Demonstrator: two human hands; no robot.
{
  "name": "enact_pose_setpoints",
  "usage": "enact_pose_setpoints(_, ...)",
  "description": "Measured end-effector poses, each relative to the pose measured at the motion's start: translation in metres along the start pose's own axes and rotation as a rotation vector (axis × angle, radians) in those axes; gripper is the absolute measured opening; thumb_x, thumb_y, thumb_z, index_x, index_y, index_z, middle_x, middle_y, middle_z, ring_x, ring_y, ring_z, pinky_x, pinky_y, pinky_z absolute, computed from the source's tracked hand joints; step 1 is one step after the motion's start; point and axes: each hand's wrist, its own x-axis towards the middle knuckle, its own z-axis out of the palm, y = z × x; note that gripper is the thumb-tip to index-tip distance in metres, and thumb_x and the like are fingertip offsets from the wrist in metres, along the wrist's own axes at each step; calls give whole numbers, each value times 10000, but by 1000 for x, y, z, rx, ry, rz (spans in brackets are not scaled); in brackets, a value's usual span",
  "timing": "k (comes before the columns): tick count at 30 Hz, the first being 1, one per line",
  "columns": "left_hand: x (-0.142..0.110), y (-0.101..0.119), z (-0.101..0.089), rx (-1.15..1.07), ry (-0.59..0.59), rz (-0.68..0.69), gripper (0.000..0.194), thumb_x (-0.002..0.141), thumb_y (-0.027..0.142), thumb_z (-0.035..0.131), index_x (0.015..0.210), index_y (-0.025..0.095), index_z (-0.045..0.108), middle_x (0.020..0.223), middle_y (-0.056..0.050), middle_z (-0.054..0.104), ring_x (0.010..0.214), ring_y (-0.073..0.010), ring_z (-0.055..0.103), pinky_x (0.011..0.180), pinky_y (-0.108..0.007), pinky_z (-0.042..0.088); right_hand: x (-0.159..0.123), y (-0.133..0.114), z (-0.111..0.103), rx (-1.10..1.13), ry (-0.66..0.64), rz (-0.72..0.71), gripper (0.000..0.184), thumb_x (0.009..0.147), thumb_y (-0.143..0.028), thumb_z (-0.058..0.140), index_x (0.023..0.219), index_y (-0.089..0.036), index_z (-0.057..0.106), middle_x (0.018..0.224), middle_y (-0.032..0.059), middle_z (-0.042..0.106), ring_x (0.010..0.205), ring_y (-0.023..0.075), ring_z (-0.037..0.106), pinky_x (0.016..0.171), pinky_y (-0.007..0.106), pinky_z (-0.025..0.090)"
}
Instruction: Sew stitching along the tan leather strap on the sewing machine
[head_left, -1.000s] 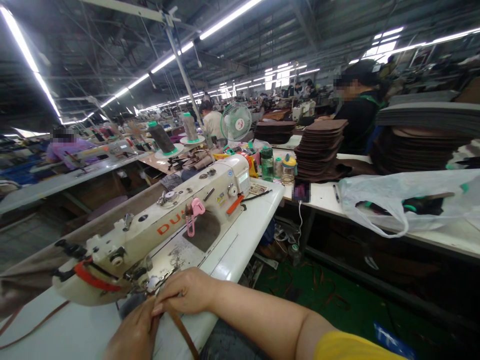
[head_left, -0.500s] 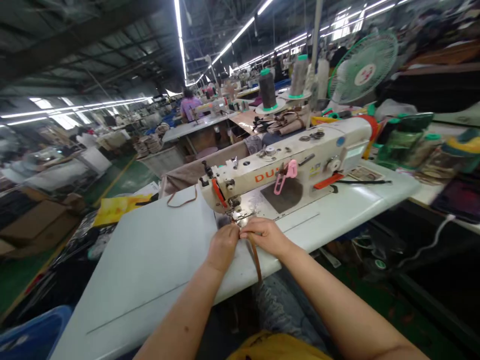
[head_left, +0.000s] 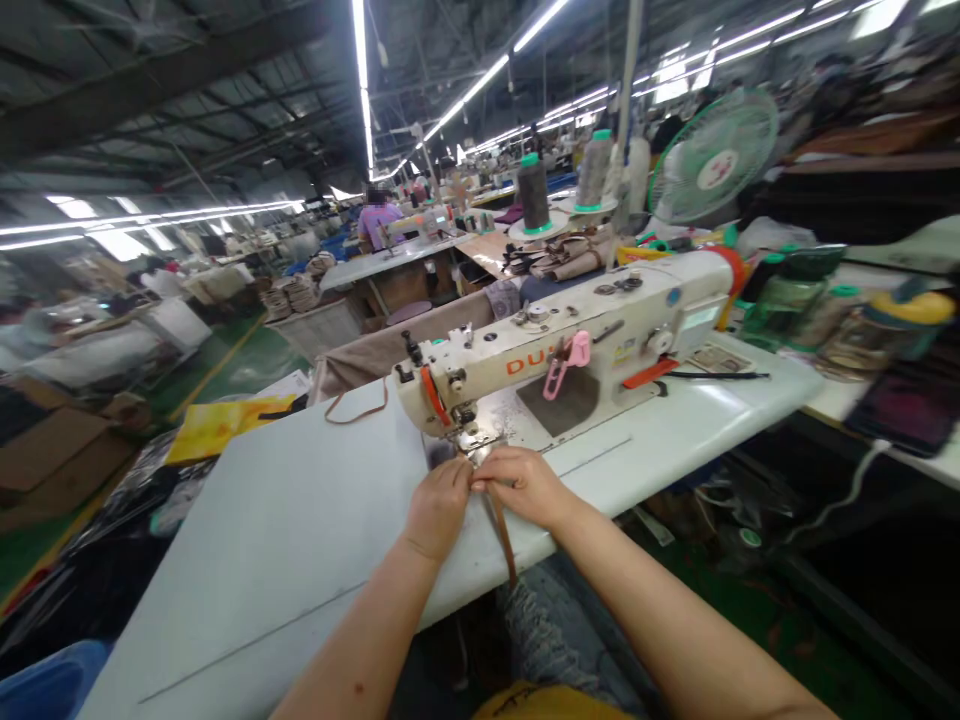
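Note:
A narrow brown strap (head_left: 502,535) runs from my fingers over the front edge of the table and hangs down. My right hand (head_left: 521,485) pinches it just in front of the needle area of a white sewing machine (head_left: 517,350). Against it, fingertips touching, my left hand (head_left: 439,503) is closed on the same strap end. The presser foot area (head_left: 466,440) sits right behind my fingers; whether the strap lies under it is hidden. On the machine's arm hangs a pink clip-like piece (head_left: 568,365).
A thin brown strip (head_left: 357,415) lies curled on the white tabletop (head_left: 300,510). Behind the machine stand thread cones (head_left: 533,195) and a green fan (head_left: 714,158). Jars (head_left: 862,335) are at the right, a blue bin (head_left: 52,680) at lower left. A person in purple (head_left: 379,222) sits farther off.
The view has shifted slightly, so the machine and table sit a little lower and further left. Both hands stay together at the strap in front of the needle, with little visible change in grip.

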Motion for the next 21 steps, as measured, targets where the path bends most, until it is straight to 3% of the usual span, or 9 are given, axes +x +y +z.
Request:
enact_pose_setpoints(2,-3,0,-2,-39,35,0,284,1075,219,424,1164,100,666,1100,-196,756,995,-299,736,888,-452,617,-2,0,2,-59,-23,1,175,1012,-317,665,997,-220,809,942,51,770,889,152,721,836,247,553)
enact_pose_setpoints(8,-13,-12,8,5,-17,-3,376,1095,344,364,1192,125,654,1162,-160,759,1006,-266,733,922,-377,559,-6,13,6,-322,-114,-4,183,1023,-364,652,1039,-245,790,1060,5,785,1011,131,721,867,198,520)
enact_pose_setpoints(13,-16,-17,13,0,-12,31,446,1081,395,334,1211,110,652,1145,-166,763,994,-275,738,932,-385,548,-5,12,10,-516,-185,-95,255,1065,-407,579,1081,-228,761,1121,1,782,1073,138,698,883,214,504)
enact_pose_setpoints(17,-23,-23,21,-60,-123,-68,442,1051,366,350,1281,98,615,1227,-185,739,1087,-308,725,998,-447,548,-5,8,11,-667,-230,-151,269,1086,-387,534,1079,-210,736,1127,19,776,1049,164,685,888,260,506)
enact_pose_setpoints(21,-32,-25,27,-167,-155,-137,456,1015,381,398,1341,111,567,1302,-197,702,1167,-320,705,1038,-462,555,-7,5,12,-750,-275,-153,307,1092,-429,515,1041,-209,723,1102,34,767,1027,170,679,875,274,511)
